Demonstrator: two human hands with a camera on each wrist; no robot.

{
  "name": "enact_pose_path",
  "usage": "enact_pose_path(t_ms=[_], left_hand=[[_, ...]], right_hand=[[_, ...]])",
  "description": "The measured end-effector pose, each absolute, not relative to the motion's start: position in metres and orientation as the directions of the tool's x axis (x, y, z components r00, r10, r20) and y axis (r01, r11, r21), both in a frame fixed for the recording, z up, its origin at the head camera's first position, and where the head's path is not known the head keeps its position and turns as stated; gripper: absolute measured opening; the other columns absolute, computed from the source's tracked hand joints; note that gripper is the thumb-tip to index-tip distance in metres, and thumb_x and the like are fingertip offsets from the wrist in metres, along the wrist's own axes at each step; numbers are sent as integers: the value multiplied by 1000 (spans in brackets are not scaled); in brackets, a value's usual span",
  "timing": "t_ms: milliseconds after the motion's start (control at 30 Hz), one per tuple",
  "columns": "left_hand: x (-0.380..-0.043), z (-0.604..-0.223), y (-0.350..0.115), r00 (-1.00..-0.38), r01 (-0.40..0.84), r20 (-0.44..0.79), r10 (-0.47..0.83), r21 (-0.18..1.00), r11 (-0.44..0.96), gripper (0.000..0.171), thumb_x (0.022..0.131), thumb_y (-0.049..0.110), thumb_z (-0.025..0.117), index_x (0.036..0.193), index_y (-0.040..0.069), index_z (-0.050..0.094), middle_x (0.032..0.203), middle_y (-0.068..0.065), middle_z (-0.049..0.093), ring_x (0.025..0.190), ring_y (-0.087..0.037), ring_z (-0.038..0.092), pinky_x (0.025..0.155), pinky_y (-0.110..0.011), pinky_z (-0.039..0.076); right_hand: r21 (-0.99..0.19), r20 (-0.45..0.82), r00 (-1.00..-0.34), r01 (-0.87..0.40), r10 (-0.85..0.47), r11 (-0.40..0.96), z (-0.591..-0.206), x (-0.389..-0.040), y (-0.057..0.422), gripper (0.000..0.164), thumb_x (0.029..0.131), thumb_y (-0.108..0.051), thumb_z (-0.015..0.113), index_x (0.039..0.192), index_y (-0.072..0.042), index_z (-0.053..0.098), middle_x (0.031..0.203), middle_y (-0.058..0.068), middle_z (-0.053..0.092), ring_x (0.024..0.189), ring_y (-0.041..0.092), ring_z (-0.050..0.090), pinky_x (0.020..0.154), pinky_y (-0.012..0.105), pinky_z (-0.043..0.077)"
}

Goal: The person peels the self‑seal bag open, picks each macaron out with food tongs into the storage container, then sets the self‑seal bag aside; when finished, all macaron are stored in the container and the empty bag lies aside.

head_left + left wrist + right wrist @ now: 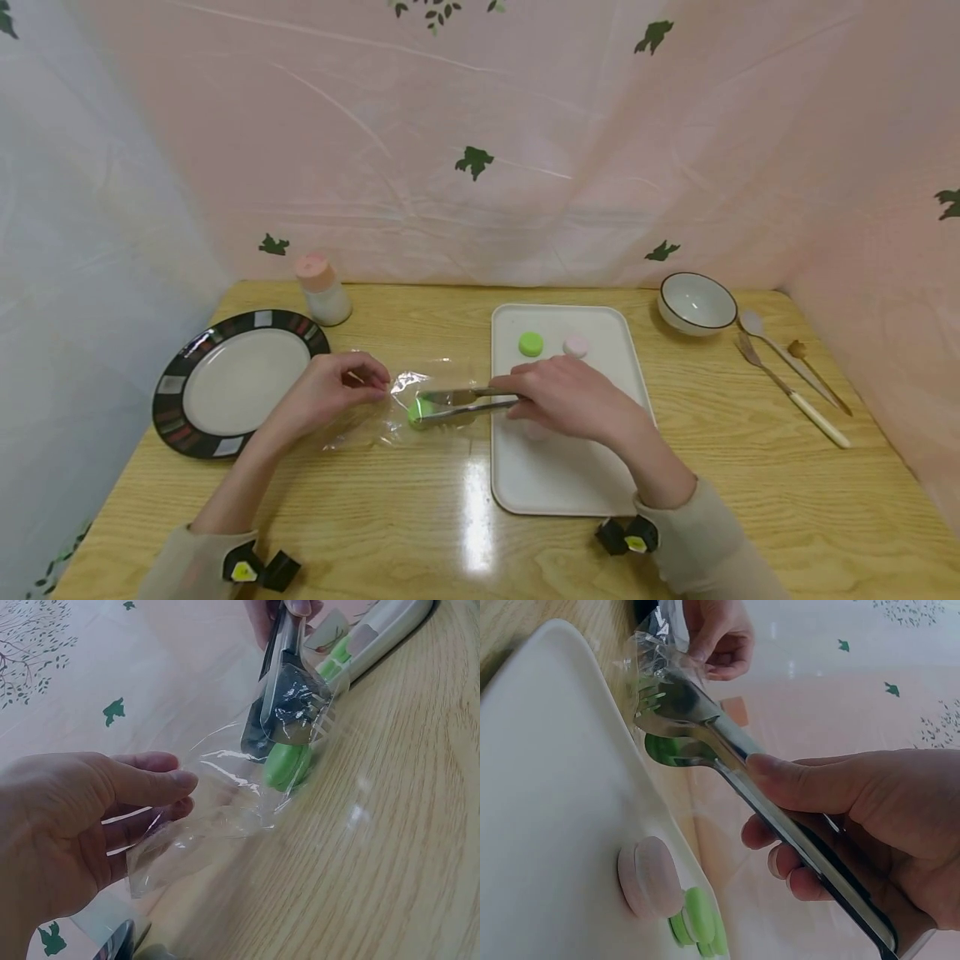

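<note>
My left hand [337,387] pinches the edge of a clear plastic bag [217,817] between thumb and fingers. In my right hand [566,398] is a pair of metal tongs [754,795], gripped along its arms. The tongs' tips reach into the bag, by a green macaron [287,766] that shows through the film. On the white tray [570,492], under my right hand, lie a green macaron [531,343] and a pale pink macaron [576,346]. Another pink macaron [537,430] is partly hidden beneath the hand.
To the left stands a dark-rimmed plate [247,383], with a pink-capped jar [324,292] behind it. A white bowl [697,304] sits at the back right, beside a fork [787,387], a spoon [783,354] and a thin brown utensil [821,379]. Curtains enclose the table [390,517].
</note>
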State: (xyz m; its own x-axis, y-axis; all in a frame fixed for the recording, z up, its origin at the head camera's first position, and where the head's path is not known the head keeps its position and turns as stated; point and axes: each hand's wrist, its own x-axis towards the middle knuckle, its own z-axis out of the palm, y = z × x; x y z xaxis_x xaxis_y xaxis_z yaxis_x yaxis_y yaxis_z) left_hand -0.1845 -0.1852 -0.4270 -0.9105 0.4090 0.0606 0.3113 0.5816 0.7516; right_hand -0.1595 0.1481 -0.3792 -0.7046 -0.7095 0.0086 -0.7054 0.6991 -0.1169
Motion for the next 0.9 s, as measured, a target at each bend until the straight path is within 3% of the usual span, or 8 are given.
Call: enact_pose_path(t_ms=[333,900], left_hand=[[-184,-428,-184,-905,330,76,419,747,577,13,80,16,74,92,20,69,85,10,68,80,-7,64,75,-25,53],[-183,-428,-183,-905,335,81,417,740,583,12,80,16,75,89,21,69,84,10,68,78,-7,64,74,-25,53]], right_hand=[[-118,2,-707,-703,-708,701,-379,-161,150,19,84,-30,70,102,-30,64,77,-17,57,60,3,45,53,20,35],[-106,-9,-716,-694,-698,713,-381,-159,146,20,83,-33,71,101,-32,64,76,-17,57,60,3,44,50,20,34]])
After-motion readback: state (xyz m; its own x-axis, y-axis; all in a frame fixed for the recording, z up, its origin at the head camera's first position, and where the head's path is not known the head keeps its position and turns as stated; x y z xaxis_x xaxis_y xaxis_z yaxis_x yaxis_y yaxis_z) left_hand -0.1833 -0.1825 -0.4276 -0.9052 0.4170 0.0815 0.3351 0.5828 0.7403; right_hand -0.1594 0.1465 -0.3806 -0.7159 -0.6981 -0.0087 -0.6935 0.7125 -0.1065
